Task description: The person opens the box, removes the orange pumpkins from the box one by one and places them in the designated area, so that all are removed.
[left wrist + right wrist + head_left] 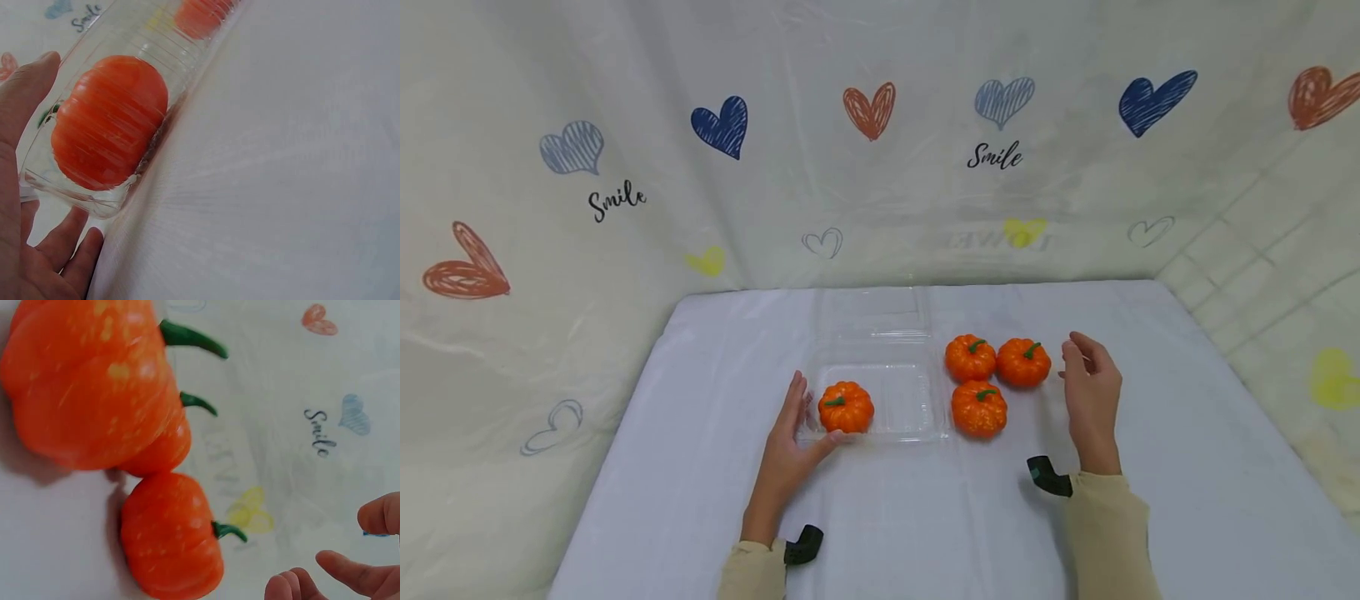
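Note:
A clear plastic clamshell container [910,408] lies with its lid [871,312] folded back on the far side. One small orange pumpkin [846,407] with a green stem sits inside, at the left end. My left hand [790,458] rests at the container's front-left corner, fingers extended along the left side and thumb at the front rim. In the left wrist view the pumpkin [109,122] shows through the plastic wall. Right of the container, three more pumpkins [979,409] are grouped together. Beside them on the right my right hand [1092,396] hovers with loosely bent fingers, holding nothing.
A white cloth [925,517] covers the table. Behind it hangs a pale curtain [925,192] printed with hearts and the word "Smile". Dark curved pieces [1049,477] stick out from both sleeved wrists.

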`<state>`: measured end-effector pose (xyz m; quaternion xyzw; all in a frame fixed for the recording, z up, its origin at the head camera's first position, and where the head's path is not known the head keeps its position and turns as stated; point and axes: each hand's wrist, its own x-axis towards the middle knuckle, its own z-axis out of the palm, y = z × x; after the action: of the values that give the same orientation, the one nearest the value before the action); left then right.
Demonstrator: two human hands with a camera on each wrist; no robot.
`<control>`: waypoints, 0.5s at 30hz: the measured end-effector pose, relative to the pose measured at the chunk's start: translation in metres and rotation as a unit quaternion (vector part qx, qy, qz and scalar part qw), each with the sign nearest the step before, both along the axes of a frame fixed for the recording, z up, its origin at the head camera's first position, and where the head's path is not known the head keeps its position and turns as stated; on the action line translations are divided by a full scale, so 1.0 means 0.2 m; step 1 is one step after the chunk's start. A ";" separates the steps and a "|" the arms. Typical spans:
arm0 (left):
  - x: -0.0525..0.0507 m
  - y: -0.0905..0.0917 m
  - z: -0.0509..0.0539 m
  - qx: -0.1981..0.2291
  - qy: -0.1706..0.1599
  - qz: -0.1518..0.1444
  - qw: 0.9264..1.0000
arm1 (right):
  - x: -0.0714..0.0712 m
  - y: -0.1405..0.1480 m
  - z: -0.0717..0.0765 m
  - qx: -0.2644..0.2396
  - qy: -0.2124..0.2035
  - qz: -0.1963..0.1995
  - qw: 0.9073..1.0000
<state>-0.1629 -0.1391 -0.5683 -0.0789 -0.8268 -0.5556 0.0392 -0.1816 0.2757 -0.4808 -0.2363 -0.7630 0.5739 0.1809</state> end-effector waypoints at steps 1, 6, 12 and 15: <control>0.00 0.00 0.00 -0.001 0.001 -0.001 1.000 | 0.00 -0.02 0.02 0.001 0.013 0.005 1.000; -0.01 -0.01 0.01 0.001 0.000 -0.002 1.000 | 0.02 -0.16 0.10 0.017 0.058 0.062 0.996; -0.01 0.00 0.01 0.010 -0.004 -0.005 1.000 | 0.03 -0.32 0.14 -0.009 0.079 0.166 0.983; -0.01 0.00 0.00 0.012 -0.007 -0.007 1.000 | 0.01 -0.39 0.14 -0.030 0.081 0.225 0.970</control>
<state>-0.1652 -0.1397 -0.5689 -0.0803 -0.8195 -0.5666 0.0307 -0.1789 0.1973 -0.4527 -0.0162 -0.7616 0.6399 0.1010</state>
